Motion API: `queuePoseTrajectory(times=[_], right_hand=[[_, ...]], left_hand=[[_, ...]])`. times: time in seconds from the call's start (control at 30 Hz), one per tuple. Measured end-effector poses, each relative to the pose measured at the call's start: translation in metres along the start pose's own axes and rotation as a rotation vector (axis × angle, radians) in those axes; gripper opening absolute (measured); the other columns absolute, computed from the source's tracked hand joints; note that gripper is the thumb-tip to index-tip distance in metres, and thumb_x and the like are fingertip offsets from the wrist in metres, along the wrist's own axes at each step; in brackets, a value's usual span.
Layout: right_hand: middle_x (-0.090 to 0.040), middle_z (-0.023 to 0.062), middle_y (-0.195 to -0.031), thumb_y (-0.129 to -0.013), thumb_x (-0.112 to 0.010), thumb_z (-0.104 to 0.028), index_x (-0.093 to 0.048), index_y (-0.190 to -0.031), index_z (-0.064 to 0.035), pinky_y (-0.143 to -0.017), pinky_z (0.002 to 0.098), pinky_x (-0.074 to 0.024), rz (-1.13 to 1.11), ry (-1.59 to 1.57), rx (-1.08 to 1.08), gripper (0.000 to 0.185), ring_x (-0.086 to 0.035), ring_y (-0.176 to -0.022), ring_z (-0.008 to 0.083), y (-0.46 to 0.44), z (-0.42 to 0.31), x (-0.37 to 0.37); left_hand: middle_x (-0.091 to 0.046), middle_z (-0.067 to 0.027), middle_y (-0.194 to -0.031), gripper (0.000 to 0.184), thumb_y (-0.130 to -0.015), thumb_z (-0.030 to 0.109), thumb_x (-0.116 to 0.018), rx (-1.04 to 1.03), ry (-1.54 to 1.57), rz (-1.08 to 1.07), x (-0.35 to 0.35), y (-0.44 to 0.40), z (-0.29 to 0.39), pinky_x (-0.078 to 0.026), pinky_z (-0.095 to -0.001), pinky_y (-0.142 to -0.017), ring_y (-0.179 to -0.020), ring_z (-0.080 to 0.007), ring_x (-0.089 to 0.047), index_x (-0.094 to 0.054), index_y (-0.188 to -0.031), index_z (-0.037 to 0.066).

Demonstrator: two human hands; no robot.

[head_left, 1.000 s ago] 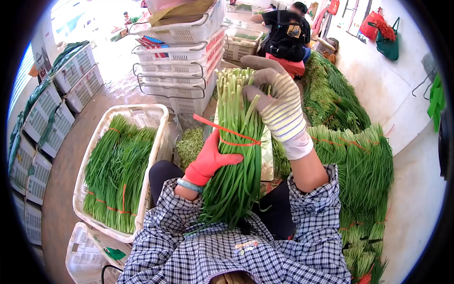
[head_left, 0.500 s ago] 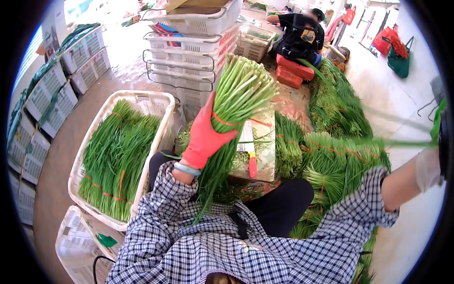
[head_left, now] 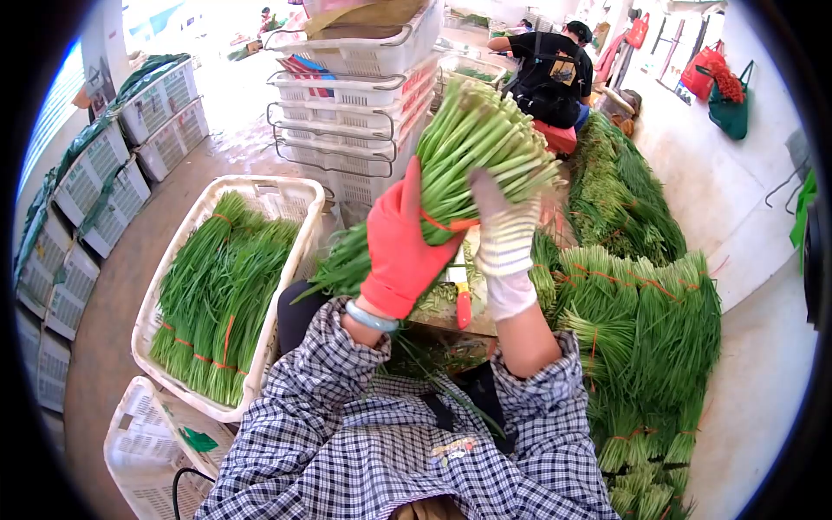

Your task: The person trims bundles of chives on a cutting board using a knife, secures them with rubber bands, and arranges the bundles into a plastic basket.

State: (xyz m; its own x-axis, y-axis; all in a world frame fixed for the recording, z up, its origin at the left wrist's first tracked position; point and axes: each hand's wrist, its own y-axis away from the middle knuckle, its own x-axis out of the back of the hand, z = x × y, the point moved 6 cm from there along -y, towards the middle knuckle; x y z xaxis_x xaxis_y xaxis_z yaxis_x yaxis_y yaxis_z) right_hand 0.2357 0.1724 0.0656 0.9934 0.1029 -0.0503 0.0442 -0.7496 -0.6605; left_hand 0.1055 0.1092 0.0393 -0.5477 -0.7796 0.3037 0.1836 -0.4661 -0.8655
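Single head-worn view, looking forward and steeply down over the wearer's checked shirt, wide and rounded with dark corners, hands close and near the middle, stacked crates farther off beyond them, pale wall to their right.

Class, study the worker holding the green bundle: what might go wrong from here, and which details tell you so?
1. The left grip holds the green bundle tilted, so stems might slide out of the red band if it is loose.
2. The knife lies just below the hands in view; a wrist or sleeve could knock it.
3. The right grip, against the stems, might push them out of line.
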Motion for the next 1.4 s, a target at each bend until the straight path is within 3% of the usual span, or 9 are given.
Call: queuePoseTrajectory(times=[0.07,0.17,0.27,0.33,0.47,0.53,1.0,1.2,1.4], right_hand=[[-0.069,0.0062,-0.103,-0.092,-0.061,-0.012,-0.054,-0.120,0.0014,-0.089,0.0265,-0.0484,0.097,0.053,-0.020,0.032,-0.065,-0.095,0.0123,-0.005,0.007,0.007],[-0.069,0.0103,-0.099,-0.086,-0.066,-0.009,-0.055,-0.118,0.0022,-0.079,0.0300,-0.0517,0.196,-0.301,-0.164,0.035,-0.066,-0.083,0.0172,-0.015,0.003,0.013],[-0.068,0.0096,-0.099,-0.085,-0.066,-0.009,-0.056,-0.119,0.0016,-0.081,0.0305,-0.0510,0.121,-0.379,-0.251,0.037,-0.064,-0.085,0.0177,-0.009,0.014,0.008],[-0.066,0.0090,-0.105,-0.086,-0.065,-0.009,-0.055,-0.122,0.0002,-0.084,0.0298,-0.0492,-0.026,-0.454,-0.331,0.038,-0.062,-0.092,0.0160,0.003,0.011,-0.011],[-0.065,0.0103,-0.107,-0.086,-0.065,-0.011,-0.054,-0.126,0.0003,-0.087,0.0288,-0.0467,0.018,-0.356,-0.399,0.043,-0.060,-0.096,0.0161,0.019,0.006,-0.017],[-0.066,0.0125,-0.101,-0.084,-0.066,-0.011,-0.057,-0.121,0.0016,-0.086,0.0293,-0.0466,-0.035,0.189,0.122,0.040,-0.060,-0.094,0.0195,0.013,-0.010,-0.005],[-0.065,0.0042,-0.087,-0.094,-0.053,-0.006,-0.061,-0.094,-0.0012,-0.071,0.0264,-0.0474,-0.027,-0.281,-0.276,0.010,-0.058,-0.077,0.0098,0.021,0.004,0.002],[-0.064,0.0103,-0.090,-0.089,-0.059,-0.007,-0.060,-0.094,0.0005,-0.073,0.0293,-0.0481,-0.225,0.466,0.136,0.009,-0.061,-0.079,0.0184,0.023,-0.027,0.004],[-0.064,0.0009,-0.096,-0.096,-0.049,-0.006,-0.057,-0.109,-0.0034,-0.077,0.0241,-0.0488,-0.090,-0.442,-0.288,0.015,-0.057,-0.087,0.0058,0.027,0.006,-0.002]], left_hand=[[-0.054,-0.0209,-0.116,0.107,-0.060,0.031,-0.084,0.023,0.069,-0.082,0.001,0.005,0.007,-0.044,-0.0428,-0.086,-0.102,-0.0365,-0.055,-0.028,-0.146,-0.001],[-0.053,-0.0207,-0.122,0.112,-0.062,0.034,-0.085,-0.063,-0.002,-0.291,0.024,0.003,0.011,-0.043,-0.0424,-0.096,-0.115,-0.0342,-0.052,-0.021,-0.148,-0.001],[-0.047,-0.0155,-0.135,0.113,-0.069,0.034,-0.083,0.076,0.334,-0.009,0.024,-0.013,-0.008,-0.036,-0.0371,-0.107,-0.128,-0.0262,-0.044,-0.012,-0.150,0.000],[-0.048,-0.0112,-0.137,0.094,-0.075,0.021,-0.079,0.336,1.136,-0.307,0.012,-0.012,-0.026,-0.038,-0.0333,-0.104,-0.122,-0.0200,-0.049,-0.022,-0.148,0.002],[-0.061,-0.0060,-0.119,0.064,-0.078,0.008,-0.073,0.668,1.267,-0.272,0.005,0.001,-0.033,-0.044,-0.0308,-0.096,-0.109,-0.0158,-0.057,-0.046,-0.135,0.001],[-0.061,-0.0059,-0.119,0.062,-0.078,0.006,-0.073,0.669,1.262,-0.257,0.005,0.003,-0.035,-0.045,-0.0309,-0.095,-0.108,-0.0157,-0.058,-0.046,-0.134,0.001],[-0.060,-0.0057,-0.122,0.061,-0.078,0.008,-0.075,0.703,1.288,-0.481,-0.005,0.033,-0.038,-0.044,-0.0323,-0.096,-0.110,-0.0155,-0.057,-0.048,-0.133,0.002],[-0.060,-0.0041,-0.120,0.061,-0.081,0.009,-0.075,0.569,1.198,-0.498,-0.006,0.038,-0.029,-0.046,-0.0304,-0.094,-0.110,-0.0140,-0.056,-0.046,-0.134,0.002],[-0.058,-0.0055,-0.126,0.071,-0.078,0.006,-0.076,0.586,1.201,-0.525,-0.009,0.042,-0.022,-0.044,-0.0319,-0.098,-0.115,-0.0155,-0.054,-0.040,-0.140,0.002]])
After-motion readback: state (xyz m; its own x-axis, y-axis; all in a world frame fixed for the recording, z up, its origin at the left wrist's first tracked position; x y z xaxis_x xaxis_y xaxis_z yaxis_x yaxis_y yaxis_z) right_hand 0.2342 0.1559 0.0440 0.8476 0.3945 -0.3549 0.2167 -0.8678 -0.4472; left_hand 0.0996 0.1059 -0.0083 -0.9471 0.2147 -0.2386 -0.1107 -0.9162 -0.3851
